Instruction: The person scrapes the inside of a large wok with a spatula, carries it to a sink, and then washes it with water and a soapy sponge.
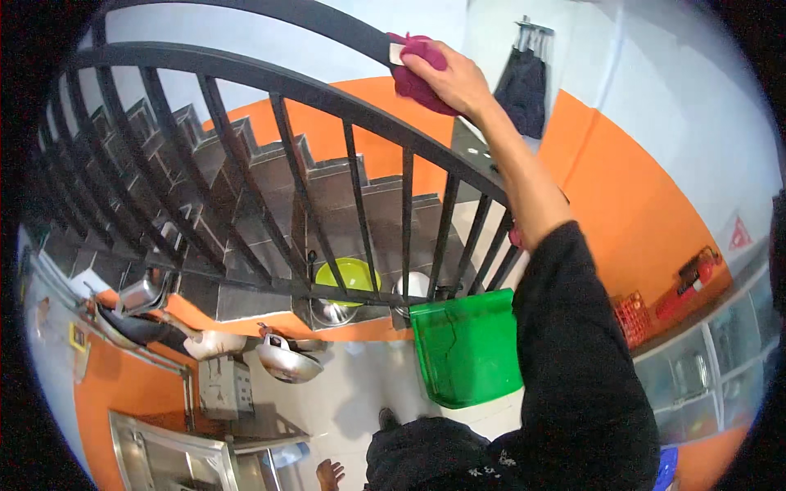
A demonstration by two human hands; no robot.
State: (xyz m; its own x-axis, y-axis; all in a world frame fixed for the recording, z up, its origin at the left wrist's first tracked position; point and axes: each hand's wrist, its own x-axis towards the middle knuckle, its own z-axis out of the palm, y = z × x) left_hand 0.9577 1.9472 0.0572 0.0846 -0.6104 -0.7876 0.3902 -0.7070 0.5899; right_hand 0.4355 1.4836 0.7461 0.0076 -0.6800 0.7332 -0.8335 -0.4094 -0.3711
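Stretched far forward, my right hand (449,78) is closed round a maroon cloth (426,96). It presses the cloth onto the top of the black metal handrail (327,23), near the rail's right end. A small white patch shows at the cloth's left edge. Down at the lower edge, my left hand (330,473) hangs low beside my body, fingers loosely apart and holding nothing. Below the handrail, a second rail (270,78) carries the upright bars of the staircase railing.
Dark tiled stairs (270,176) rise leftward behind the bars. A green plastic bin (468,352) stands close by my right arm. A yellow-green basin (348,276), a wok (286,362) and a steel counter (176,454) are lower left. A red basket (630,319) stands right.
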